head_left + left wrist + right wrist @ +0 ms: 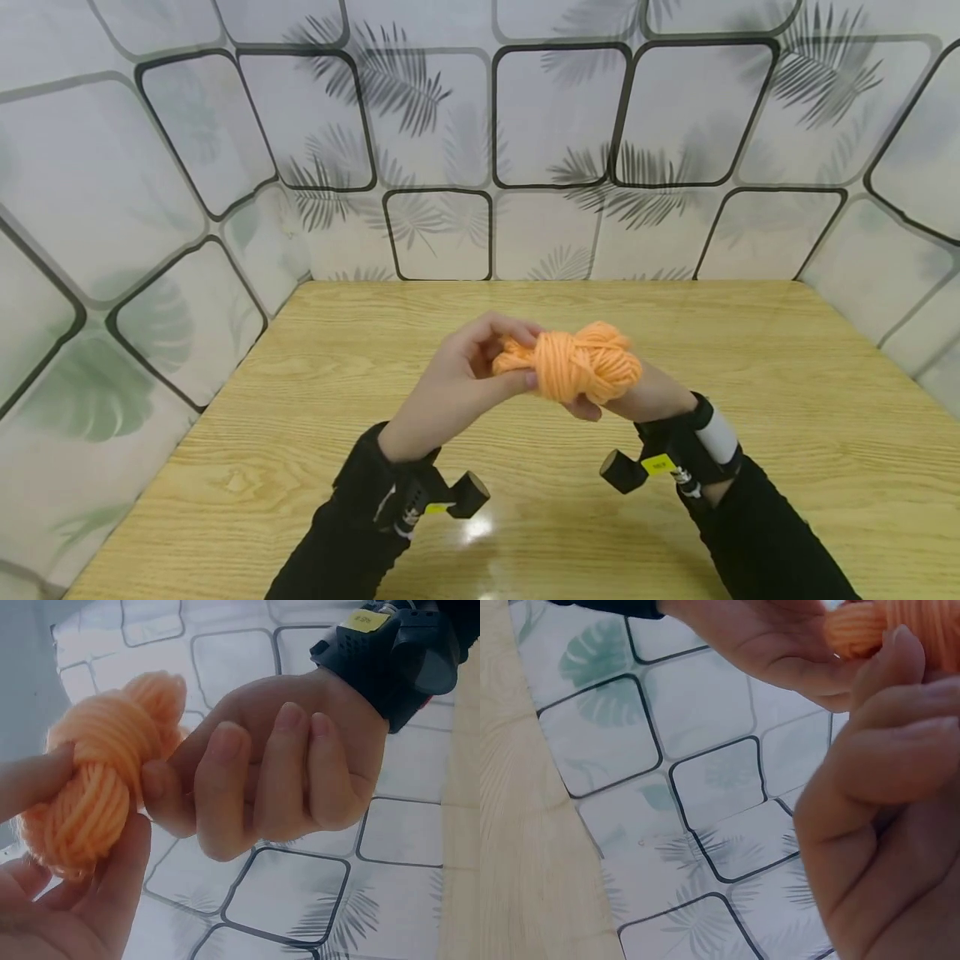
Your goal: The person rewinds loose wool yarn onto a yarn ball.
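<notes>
A small bundle of orange yarn, wrapped round its middle with looped ends, is held up above the table. My left hand grips its left end between thumb and fingers. In the left wrist view that hand's thumb and fingers lie around the yarn. My right hand is at the bundle's right side, partly hidden behind it in the head view. Curled fingers show on the right hand in the left wrist view, one fingertip against the yarn. Its thumb is mostly hidden. The right wrist view shows the yarn cut off by the frame.
A wood-grain table lies beneath both hands. Behind it and along its sides stand pale panels with dark outlined squares and leaf prints. Each wrist wears a black band with a small camera.
</notes>
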Available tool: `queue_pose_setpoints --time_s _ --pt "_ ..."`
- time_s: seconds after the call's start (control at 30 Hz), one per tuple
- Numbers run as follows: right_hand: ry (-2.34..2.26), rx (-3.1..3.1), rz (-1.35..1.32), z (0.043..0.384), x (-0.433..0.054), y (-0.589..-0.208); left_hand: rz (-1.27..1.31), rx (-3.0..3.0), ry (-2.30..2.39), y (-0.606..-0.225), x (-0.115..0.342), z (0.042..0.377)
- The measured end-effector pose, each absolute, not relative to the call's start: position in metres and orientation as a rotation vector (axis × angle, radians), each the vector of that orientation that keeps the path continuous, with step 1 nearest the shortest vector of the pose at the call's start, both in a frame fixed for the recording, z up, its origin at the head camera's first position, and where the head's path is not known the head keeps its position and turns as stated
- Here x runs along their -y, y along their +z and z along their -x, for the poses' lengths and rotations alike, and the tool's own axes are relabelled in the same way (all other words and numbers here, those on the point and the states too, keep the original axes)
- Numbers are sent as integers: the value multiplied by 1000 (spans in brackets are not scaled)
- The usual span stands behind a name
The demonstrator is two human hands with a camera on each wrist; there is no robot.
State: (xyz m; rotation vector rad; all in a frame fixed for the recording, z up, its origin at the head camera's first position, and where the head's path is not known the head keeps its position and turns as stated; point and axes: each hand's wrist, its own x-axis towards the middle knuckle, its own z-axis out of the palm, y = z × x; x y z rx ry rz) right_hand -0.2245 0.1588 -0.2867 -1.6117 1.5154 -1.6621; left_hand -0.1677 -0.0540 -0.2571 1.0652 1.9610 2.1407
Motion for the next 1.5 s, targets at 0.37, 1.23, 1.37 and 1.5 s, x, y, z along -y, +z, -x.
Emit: queue_pose_setpoints --time_s 0.37,1.23,1.37,1.5 --pt "-1978 -1782 1359 212 -140 -286 -834 -2288 2329 -259 48 170" --pt "-1772 -2167 937 214 -147 -277 -596 -2191 2284 -267 48 191" --pt "-1600 -2228 862 221 -148 -279 -476 -2123 2259 -276 49 201" --pt "-1479 -2300 781 230 -150 -281 -418 -2137 2213 -283 48 210"
